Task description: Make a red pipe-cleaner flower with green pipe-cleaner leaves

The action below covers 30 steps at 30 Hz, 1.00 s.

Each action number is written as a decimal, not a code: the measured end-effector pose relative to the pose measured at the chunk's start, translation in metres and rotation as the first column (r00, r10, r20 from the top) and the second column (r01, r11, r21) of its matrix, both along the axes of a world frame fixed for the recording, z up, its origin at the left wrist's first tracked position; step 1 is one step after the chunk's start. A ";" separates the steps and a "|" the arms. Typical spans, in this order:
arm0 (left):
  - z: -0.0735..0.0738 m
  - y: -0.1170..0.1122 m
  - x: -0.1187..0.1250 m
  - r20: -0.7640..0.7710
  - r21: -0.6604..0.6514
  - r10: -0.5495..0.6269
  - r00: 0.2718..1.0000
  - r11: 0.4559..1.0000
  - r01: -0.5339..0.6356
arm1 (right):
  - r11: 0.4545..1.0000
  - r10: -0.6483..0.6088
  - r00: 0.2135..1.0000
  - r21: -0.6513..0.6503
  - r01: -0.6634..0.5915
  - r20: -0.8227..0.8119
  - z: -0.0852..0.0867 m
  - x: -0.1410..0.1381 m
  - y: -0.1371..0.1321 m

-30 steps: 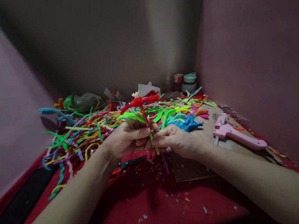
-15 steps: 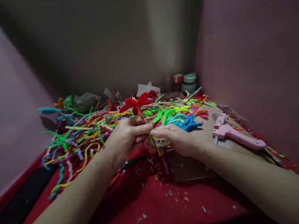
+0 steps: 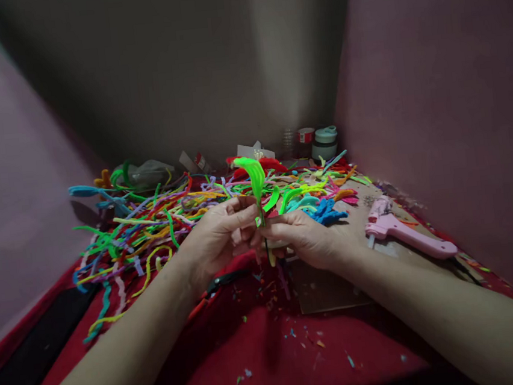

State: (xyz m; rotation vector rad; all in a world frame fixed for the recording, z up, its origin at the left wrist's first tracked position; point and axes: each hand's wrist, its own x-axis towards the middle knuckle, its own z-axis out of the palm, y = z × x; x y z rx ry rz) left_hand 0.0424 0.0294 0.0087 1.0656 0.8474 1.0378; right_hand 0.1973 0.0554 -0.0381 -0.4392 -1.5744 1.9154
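Both my hands meet at the middle of the view over a red cloth (image 3: 271, 348). My left hand (image 3: 218, 235) and my right hand (image 3: 299, 237) pinch the thin stem of a pipe-cleaner flower (image 3: 255, 180). A bright green leaf loop on it points up toward me. The flower's red petals (image 3: 268, 164) show just behind the leaf, partly hidden. The fingers of both hands are closed on the stem.
A heap of loose pipe cleaners (image 3: 150, 221) in many colours covers the back of the cloth. A pink glue gun (image 3: 401, 233) lies at the right on a brown board (image 3: 324, 289). Small jars (image 3: 324, 140) stand at the back. Black-handled scissors (image 3: 219, 281) lie under my left wrist.
The flower has been turned between my fingers: the red petals swung to the back and the green leaf now faces me. My hands stayed in place.
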 end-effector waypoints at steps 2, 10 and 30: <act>-0.002 0.000 0.001 -0.060 0.013 0.043 0.997 0.999 -0.043 | 0.999 -0.027 0.999 0.027 0.026 0.047 0.000 -0.001 0.001; -0.003 0.000 0.001 -0.072 0.010 0.155 0.985 0.988 -0.155 | 0.998 0.023 0.997 0.051 -0.027 0.071 0.001 -0.003 -0.001; -0.006 0.009 -0.018 0.157 -0.044 -0.198 0.968 0.977 0.207 | 0.959 0.044 0.929 0.247 -0.143 0.367 0.030 0.012 -0.006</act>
